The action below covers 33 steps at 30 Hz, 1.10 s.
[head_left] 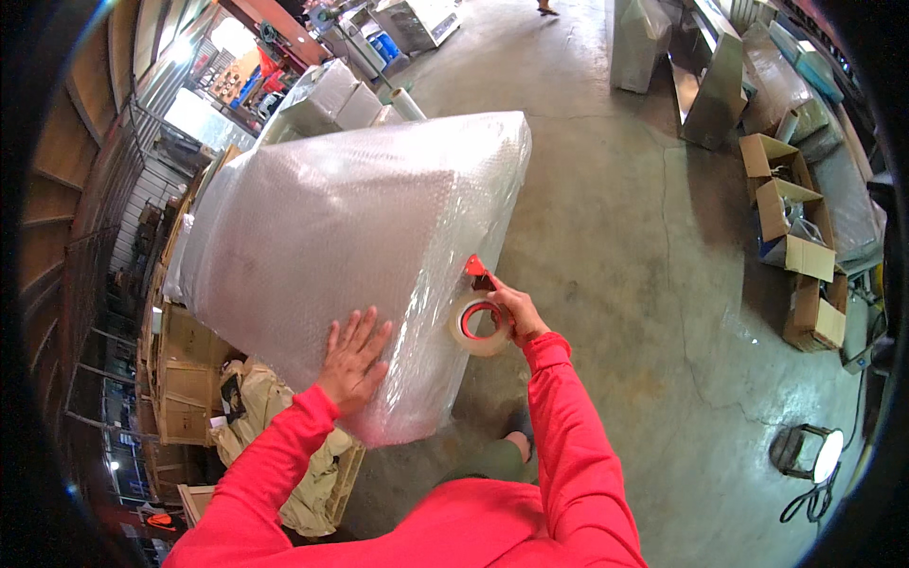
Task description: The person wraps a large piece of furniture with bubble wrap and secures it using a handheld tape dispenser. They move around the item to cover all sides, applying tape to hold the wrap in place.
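A large boxy item wrapped in clear bubble wrap (322, 208) fills the middle left. My left hand (355, 360) lies flat on its top near the close edge, fingers spread, with nothing held. My right hand (516, 314) is closed around a red tape dispenser (475, 268) at the item's right edge. A thick roll of clear tape (464, 329) sits on the dispenser, its side turned up toward me. Glossy strips run along the wrapped right edge beside it. Whether the dispenser's head touches the wrap I cannot tell.
Open cardboard boxes (795, 213) and wrapped panels (833, 180) line the right side. A round white-topped stool (827, 456) stands at the lower right beside a black cable. Wooden crates (185, 374) and a beige cloth (275, 417) lie left of me. Concrete floor (606, 237) stretches between.
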Tool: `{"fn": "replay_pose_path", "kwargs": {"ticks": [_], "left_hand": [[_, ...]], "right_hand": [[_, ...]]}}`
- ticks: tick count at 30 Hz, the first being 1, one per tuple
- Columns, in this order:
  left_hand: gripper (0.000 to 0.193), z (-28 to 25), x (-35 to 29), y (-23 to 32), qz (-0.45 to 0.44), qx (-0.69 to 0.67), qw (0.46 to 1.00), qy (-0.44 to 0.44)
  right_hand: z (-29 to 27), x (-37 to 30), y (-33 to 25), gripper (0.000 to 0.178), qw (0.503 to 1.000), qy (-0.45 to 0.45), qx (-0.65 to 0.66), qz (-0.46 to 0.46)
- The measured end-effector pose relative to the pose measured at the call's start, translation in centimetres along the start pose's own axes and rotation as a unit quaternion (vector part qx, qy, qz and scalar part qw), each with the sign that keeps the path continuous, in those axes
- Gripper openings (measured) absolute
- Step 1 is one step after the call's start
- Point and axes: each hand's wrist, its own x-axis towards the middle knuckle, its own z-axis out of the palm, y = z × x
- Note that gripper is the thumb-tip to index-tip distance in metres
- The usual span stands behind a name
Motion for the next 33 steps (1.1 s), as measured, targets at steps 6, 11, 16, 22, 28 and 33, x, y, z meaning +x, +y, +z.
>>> {"fn": "replay_pose_path", "kwargs": {"ticks": [6, 11, 16, 22, 28, 33], "left_hand": [[0.061, 1.9, -0.6, -0.8, 0.03, -0.008, 0.998, 0.063], [0.059, 2.5, -0.7, -1.0, 0.047, 0.006, 0.994, 0.098], [0.053, 0.4, -1.2, 2.4, 0.307, 0.052, 0.945, 0.1], [0.05, 1.8, -1.0, 3.0, 0.34, -0.068, 0.932, -0.103], [0.042, 1.1, -6.0, 2.2, 0.511, 0.202, 0.819, -0.163], [0.04, 1.0, -7.3, 2.6, 0.569, 0.433, 0.686, -0.132]], "right_hand": [[4.1, -12.3, 7.6, 0.067, 0.988, -0.124, -0.096, -0.013], [8.4, -24.9, 14.4, 0.071, 0.988, -0.107, -0.099, 0.046], [11.0, -27.1, 12.4, 0.07, 0.99, -0.044, -0.127, 0.037], [12.7, -31.9, 18.8, 0.071, 0.979, -0.108, -0.136, 0.104], [14.0, -29.7, 17.6, 0.068, 0.96, -0.144, -0.205, 0.129], [20.2, -22.7, 16.5, 0.055, 0.768, -0.168, -0.611, 0.091]]}}
